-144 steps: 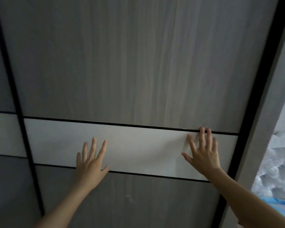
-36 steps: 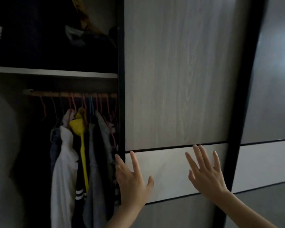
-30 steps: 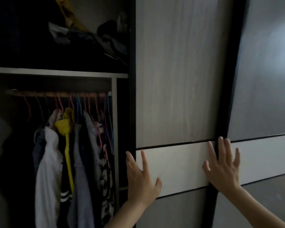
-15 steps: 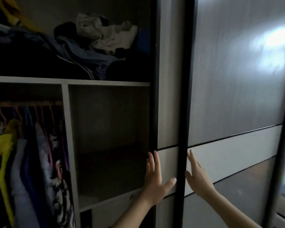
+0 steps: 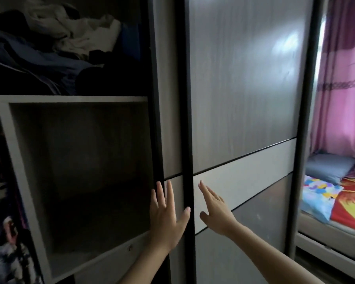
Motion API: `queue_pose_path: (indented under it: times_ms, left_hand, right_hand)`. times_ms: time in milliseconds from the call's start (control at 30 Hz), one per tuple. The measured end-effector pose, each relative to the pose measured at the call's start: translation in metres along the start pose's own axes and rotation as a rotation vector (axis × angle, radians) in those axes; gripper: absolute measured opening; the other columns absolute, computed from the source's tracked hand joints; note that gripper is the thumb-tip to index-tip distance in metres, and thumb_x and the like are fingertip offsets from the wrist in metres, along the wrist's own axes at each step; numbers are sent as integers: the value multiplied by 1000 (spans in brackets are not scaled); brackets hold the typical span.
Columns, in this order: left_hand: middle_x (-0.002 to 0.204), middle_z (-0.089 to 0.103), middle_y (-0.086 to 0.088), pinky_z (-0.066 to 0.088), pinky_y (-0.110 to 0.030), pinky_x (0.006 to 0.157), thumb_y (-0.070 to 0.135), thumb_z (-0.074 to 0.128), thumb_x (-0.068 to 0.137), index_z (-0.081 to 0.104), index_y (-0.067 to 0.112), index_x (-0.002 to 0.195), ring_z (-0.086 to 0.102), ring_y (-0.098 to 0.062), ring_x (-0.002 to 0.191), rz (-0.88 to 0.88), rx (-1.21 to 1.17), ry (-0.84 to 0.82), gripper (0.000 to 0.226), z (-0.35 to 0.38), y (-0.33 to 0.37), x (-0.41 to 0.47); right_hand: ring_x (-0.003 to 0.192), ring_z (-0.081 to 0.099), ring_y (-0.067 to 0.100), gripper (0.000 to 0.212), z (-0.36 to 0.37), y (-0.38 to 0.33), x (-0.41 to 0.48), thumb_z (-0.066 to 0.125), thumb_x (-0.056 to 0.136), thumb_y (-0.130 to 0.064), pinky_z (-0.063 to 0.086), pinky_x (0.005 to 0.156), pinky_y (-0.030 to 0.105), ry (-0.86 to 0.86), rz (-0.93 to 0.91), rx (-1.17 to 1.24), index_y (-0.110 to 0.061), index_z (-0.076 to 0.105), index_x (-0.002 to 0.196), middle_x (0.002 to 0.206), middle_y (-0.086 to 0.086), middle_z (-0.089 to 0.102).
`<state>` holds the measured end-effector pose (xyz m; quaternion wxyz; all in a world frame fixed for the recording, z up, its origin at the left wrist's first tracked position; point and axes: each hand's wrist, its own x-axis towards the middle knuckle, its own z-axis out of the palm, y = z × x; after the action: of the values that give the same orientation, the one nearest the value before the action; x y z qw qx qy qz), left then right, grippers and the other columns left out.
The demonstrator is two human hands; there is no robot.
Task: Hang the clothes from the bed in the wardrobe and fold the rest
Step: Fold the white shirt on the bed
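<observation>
The wardrobe's sliding door (image 5: 170, 130) stands far to the right, only a narrow strip of it showing beside the fixed grey panel (image 5: 244, 99). My left hand (image 5: 166, 218) lies flat with straight fingers on that strip. My right hand (image 5: 215, 212) presses flat on the white band of the right panel. The opened wardrobe shows an empty dark compartment (image 5: 86, 181) below a shelf piled with crumpled clothes (image 5: 55, 46). Hung clothes (image 5: 2, 232) show at the far left edge. The bed (image 5: 340, 201) lies at the right with a colourful sheet.
A grey pillow (image 5: 328, 167) rests on the bed under a pink curtain (image 5: 344, 89). A white divider (image 5: 14, 171) separates the hanging section from the empty compartment. The wardrobe's dark right frame post (image 5: 303, 119) stands between panel and bed.
Both hands have pushed the sliding door to the right, from fully closed to almost fully open. The view has swung right, so the bed and curtain have come into sight.
</observation>
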<state>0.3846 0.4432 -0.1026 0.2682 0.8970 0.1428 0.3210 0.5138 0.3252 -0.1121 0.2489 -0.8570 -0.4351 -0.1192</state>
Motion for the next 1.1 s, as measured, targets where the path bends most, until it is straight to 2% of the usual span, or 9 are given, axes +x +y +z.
queue_pose_path:
  times_ms: [167, 300, 400, 633, 767, 867, 900, 1000, 1100]
  left_hand:
    - [154, 6, -10, 13, -46, 109, 37, 55, 82, 3, 25, 151, 3, -32, 141, 436, 130, 70, 87, 49, 41, -5]
    - [147, -23, 7, -2, -36, 115, 36, 52, 91, -16, 33, 137, -18, -23, 143, 406, 93, -57, 82, 101, 68, 2]
    - [154, -16, 2, 0, -36, 115, 37, 51, 91, -16, 31, 138, -13, -24, 145, 432, 64, -135, 81, 145, 103, 1]
    - [143, 39, -24, 37, -56, 99, 18, 70, 74, 41, -2, 137, 37, -49, 129, 626, -71, -301, 72, 246, 214, -33]
    - [151, 28, -17, 29, -54, 105, 17, 75, 76, 32, 1, 143, 27, -43, 137, 660, -150, -412, 81, 294, 261, -60]
    - [148, 33, -19, 29, -58, 104, 21, 70, 78, 35, 1, 141, 28, -45, 135, 718, -265, -518, 75, 330, 299, -92]
    - [149, 30, -18, 26, -56, 107, 25, 64, 79, 32, 3, 143, 25, -44, 137, 748, -311, -574, 74, 346, 320, -108]
    - [158, 8, -5, 14, -45, 114, 32, 56, 90, 10, 15, 149, 3, -28, 145, 827, -317, -713, 77, 382, 351, -140]
    - [158, -4, 3, 9, -38, 115, 40, 49, 93, -1, 20, 150, -7, -19, 144, 904, -333, -796, 78, 417, 381, -168]
  right_hand:
    - [144, -12, 12, 89, -29, 71, -49, 51, 90, -30, -9, 112, 24, 70, 125, -211, -19, -16, 148, 158, -4, -10]
    - [146, -8, 14, 87, -65, 132, -107, 51, 85, -28, -5, 114, 24, 93, 245, -350, -16, -5, 150, 158, -2, -6]
    - [146, -6, 14, 83, -94, 175, -156, 49, 85, -27, -7, 114, 24, 107, 344, -433, -18, -2, 150, 158, -3, -6]
    - [146, -9, 16, 78, -167, 239, -304, 46, 91, -38, -9, 114, 29, 82, 635, -622, -20, -1, 151, 159, 0, -6]
    - [146, -3, 17, 75, -194, 240, -374, 50, 90, -41, 0, 117, 34, 75, 835, -630, -21, 10, 151, 159, 1, -1]
    - [136, 37, 28, 80, -208, 233, -425, 77, 68, -39, 34, 107, 43, 123, 957, -711, -10, 47, 136, 147, 15, 38]
    - [135, 37, 29, 78, -213, 233, -452, 77, 68, -39, 35, 106, 42, 117, 1046, -718, -11, 49, 135, 146, 16, 39]
    - [146, -3, 19, 70, -212, 236, -507, 47, 91, -43, 3, 116, 35, 60, 1219, -694, -21, 17, 150, 158, 5, 0]
    - [145, -9, 16, 67, -215, 238, -554, 37, 94, -47, 0, 116, 34, 47, 1378, -735, -24, 9, 150, 158, 1, -7]
